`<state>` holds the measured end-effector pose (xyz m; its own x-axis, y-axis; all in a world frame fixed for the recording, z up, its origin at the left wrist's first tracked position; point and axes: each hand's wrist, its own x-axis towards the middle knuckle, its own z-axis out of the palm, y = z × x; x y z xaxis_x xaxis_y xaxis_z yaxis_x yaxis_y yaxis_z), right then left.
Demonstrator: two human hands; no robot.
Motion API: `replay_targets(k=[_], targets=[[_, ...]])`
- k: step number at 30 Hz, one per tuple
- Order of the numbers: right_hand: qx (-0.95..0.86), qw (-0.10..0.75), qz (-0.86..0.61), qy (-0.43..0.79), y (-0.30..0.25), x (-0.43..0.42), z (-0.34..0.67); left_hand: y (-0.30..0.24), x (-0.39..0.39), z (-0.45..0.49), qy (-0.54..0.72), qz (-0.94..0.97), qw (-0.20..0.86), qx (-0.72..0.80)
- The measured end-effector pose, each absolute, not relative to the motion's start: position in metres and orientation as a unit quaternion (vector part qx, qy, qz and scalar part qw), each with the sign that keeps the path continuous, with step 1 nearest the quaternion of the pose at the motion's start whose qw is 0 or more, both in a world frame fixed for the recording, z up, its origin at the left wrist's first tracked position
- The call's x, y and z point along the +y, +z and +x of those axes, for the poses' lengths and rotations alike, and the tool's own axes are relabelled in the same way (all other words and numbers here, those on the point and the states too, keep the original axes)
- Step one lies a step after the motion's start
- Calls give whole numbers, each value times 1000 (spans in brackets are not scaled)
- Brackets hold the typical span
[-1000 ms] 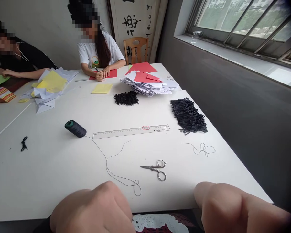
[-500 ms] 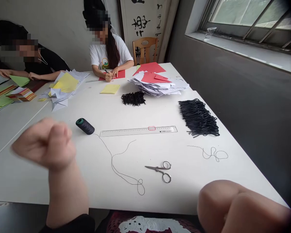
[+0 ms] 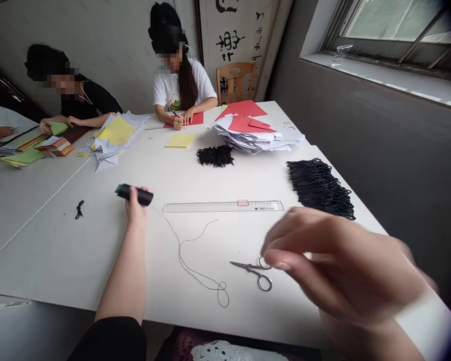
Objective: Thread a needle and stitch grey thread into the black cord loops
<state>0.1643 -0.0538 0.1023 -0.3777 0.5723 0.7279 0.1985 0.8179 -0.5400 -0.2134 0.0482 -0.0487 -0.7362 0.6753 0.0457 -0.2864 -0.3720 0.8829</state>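
Observation:
My left hand point(image 3: 137, 208) is closed around a spool of black thread point(image 3: 126, 192), whose green end points left. A thin thread point(image 3: 180, 245) trails from it across the white table into a small loop. My right hand point(image 3: 338, 260), large and partly blurred, is in the air at the right, thumb and fingertips drawn together in a pinch. Whether anything is between them I cannot make out. Just left of its thumb lie metal scissors point(image 3: 250, 267), one handle ring partly covered. A clear ruler point(image 3: 223, 206) lies beyond them.
Black looped cords point(image 3: 321, 188) lie in a bundle at the right, with a smaller black bundle point(image 3: 215, 156) farther back. A small black knotted cord point(image 3: 79, 209) lies at left. Papers point(image 3: 255, 135) are piled behind. Two people sit across the table, one writing on red paper point(image 3: 199, 119).
My left hand, a raised fist before, now grips the thread spool. My right hand has come up and inward from the lower right, covering the loose thread there. The view has turned slightly left.

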Motion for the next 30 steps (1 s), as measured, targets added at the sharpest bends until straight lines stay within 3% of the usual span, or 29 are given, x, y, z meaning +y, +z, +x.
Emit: replay_targets(k=[1, 6, 11, 14, 18, 24, 30], targets=[[-793, 511, -213, 254, 95, -49, 151, -43, 47, -212, 813, 191, 309, 455], [-592, 339, -266, 682, 25, -5, 62, -16, 31, -190, 845, 75, 453, 273], [-427, 139, -246, 859, -18, 12, -7, -6, 23, -168, 830, -10, 524, 190], [-460, 68, -233, 854, -20, 0, -15, -8, 26, -172, 834, -45, 509, 210], [-561, 187, -334, 734, -12, -5, 2, -12, 28, -185, 839, -87, 492, 216], [-642, 386, -372, 548, 18, 12, 56, -18, 30, -195, 837, -117, 483, 232], [-664, 491, -420, 377, 51, -18, 149, -25, 29, -216, 834, -108, 463, 278]])
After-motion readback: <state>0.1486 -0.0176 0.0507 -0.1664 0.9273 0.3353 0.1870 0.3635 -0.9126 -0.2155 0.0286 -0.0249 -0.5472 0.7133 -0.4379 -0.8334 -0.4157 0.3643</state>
